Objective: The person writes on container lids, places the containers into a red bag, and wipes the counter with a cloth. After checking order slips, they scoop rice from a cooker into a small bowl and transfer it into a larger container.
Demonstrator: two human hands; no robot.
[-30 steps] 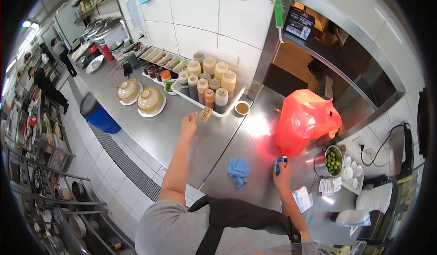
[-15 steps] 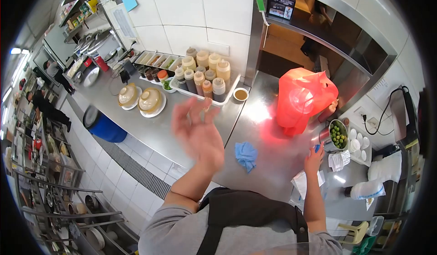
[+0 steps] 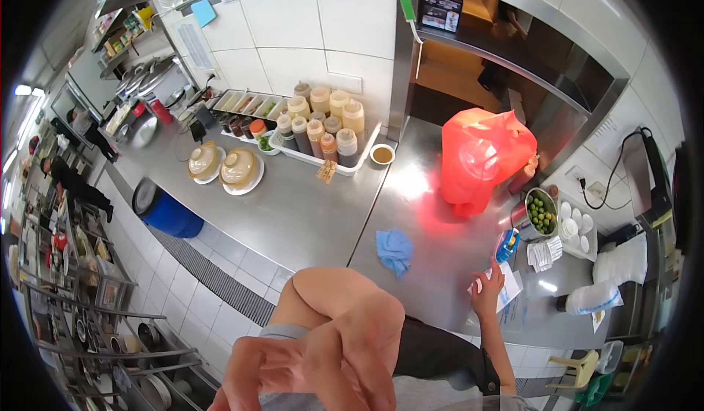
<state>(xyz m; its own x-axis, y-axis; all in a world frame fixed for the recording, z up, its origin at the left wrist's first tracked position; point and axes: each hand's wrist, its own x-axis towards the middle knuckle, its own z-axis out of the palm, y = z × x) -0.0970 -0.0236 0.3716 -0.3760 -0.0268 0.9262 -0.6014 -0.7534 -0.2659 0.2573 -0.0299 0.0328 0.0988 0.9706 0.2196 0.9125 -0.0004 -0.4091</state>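
Observation:
My left hand (image 3: 315,360) is large at the bottom of the view, close to the camera, its fingers bent and apart with nothing visible in them. My right hand (image 3: 487,291) rests at the white papers (image 3: 510,291) on the steel counter, fingers spread. Just beyond it lies a blue packet (image 3: 507,244), beside a metal pot of green limes (image 3: 541,213). A crumpled blue cloth (image 3: 394,252) lies between the two arms. The red plastic bag (image 3: 488,158) stands behind, with a round container showing inside.
Squeeze bottles (image 3: 321,129) fill a white tray, with a sauce cup (image 3: 382,155) beside it. Two lidded bowls (image 3: 240,169) sit on the left counter (image 3: 293,213). A blue barrel (image 3: 172,209) stands on the floor. Two people are at the far left.
My left hand has dropped from above the counter towards my body and the camera. My right hand has drawn back from the blue packet to the papers.

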